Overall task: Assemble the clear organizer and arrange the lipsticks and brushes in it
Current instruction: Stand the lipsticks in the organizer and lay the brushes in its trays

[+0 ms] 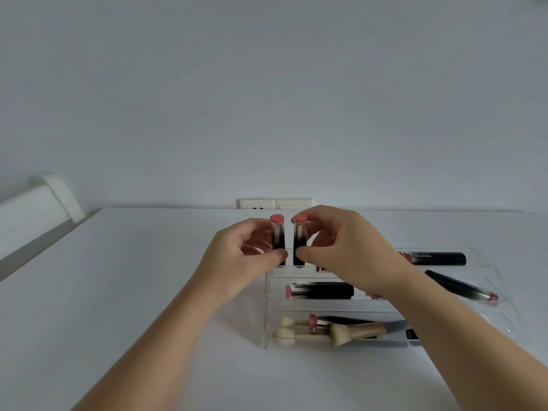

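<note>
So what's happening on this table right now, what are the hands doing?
A person is sorting makeup into a clear organizer on a white table. The left hand holds one lipstick upright, and the right hand holds a second lipstick upright beside it, near the organizer's far left corner. More lipsticks lie in its compartments, and the brushes lie in the nearest one.

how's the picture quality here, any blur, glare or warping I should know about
Head view: light is soft and even, shadows faint; wide-angle warping bows the table edges and stretches the forearms; the two held lipsticks look slightly soft, label unreadable; the clear organizer shows mostly by its edges, mild sheen, no harsh glare.
</note>
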Demonstrator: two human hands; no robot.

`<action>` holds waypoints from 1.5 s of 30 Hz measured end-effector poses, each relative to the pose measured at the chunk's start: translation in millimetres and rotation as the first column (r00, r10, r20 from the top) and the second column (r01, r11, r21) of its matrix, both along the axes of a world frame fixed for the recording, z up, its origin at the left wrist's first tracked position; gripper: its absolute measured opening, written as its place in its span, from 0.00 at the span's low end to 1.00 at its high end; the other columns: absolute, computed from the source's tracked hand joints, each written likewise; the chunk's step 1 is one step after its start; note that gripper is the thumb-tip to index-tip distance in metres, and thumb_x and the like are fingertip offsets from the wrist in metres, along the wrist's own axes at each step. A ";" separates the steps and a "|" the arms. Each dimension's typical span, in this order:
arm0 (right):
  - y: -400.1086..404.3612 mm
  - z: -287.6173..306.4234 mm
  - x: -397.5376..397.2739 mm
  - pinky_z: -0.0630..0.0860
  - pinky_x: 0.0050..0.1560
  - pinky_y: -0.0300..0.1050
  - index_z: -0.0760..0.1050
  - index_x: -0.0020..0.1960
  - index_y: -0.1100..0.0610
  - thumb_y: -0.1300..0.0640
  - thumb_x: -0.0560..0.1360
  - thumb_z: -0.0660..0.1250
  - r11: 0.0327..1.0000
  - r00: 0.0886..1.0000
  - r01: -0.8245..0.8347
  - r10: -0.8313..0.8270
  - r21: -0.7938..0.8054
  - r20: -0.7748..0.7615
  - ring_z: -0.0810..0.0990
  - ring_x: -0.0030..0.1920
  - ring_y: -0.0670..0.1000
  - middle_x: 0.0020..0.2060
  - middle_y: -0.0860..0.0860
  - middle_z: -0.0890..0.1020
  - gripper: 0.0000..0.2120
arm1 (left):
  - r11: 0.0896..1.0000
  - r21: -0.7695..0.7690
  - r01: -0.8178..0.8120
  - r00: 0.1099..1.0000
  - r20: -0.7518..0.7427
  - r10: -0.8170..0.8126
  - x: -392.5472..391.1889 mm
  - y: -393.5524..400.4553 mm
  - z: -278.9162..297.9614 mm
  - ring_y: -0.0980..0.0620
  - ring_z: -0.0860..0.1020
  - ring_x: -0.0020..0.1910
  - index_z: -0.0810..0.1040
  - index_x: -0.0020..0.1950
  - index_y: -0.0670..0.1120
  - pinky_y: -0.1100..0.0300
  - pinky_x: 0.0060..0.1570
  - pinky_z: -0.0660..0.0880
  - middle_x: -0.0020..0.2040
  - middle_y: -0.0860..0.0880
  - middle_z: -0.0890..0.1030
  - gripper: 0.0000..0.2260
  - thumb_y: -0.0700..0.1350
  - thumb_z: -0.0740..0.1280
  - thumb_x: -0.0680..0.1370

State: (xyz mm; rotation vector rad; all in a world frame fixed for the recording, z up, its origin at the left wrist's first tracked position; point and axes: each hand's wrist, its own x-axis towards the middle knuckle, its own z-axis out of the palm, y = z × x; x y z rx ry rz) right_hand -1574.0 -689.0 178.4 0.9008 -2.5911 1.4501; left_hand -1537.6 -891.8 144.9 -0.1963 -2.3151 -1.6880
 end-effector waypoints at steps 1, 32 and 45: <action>-0.5 -0.8 0.7 0.75 0.36 0.30 0.78 0.54 0.41 0.59 0.71 0.74 1.000 1.000 0.007 -0.007 -0.002 -0.012 0.82 0.32 0.42 0.42 0.38 0.84 0.17 | 1.000 -0.017 -0.012 1.000 0.002 0.012 -0.4 1.3 -0.4 0.57 0.82 0.38 0.85 0.48 0.60 0.66 0.42 0.77 0.42 0.53 0.86 0.13 0.51 0.77 0.64; -3.7 -3.2 5.5 0.76 0.36 0.33 0.76 0.50 0.42 0.52 0.70 0.77 0.999 1.000 0.010 -0.011 -0.043 -0.026 0.83 0.34 0.41 0.42 0.39 0.84 0.14 | 0.977 0.187 0.106 0.991 0.057 -0.119 -0.1 2.6 0.5 0.49 0.86 0.45 0.86 0.47 0.56 0.59 0.50 0.81 0.46 0.47 0.88 0.15 0.51 0.79 0.61; -3.0 -3.9 4.8 0.78 0.37 0.36 0.79 0.49 0.46 0.53 0.70 0.77 0.999 0.998 0.034 -0.036 -0.031 -0.047 0.82 0.34 0.44 0.40 0.41 0.85 0.10 | 0.988 0.128 0.084 0.994 0.062 -0.092 0.3 0.6 0.5 0.51 0.86 0.45 0.86 0.49 0.59 0.59 0.52 0.79 0.47 0.50 0.88 0.15 0.52 0.77 0.62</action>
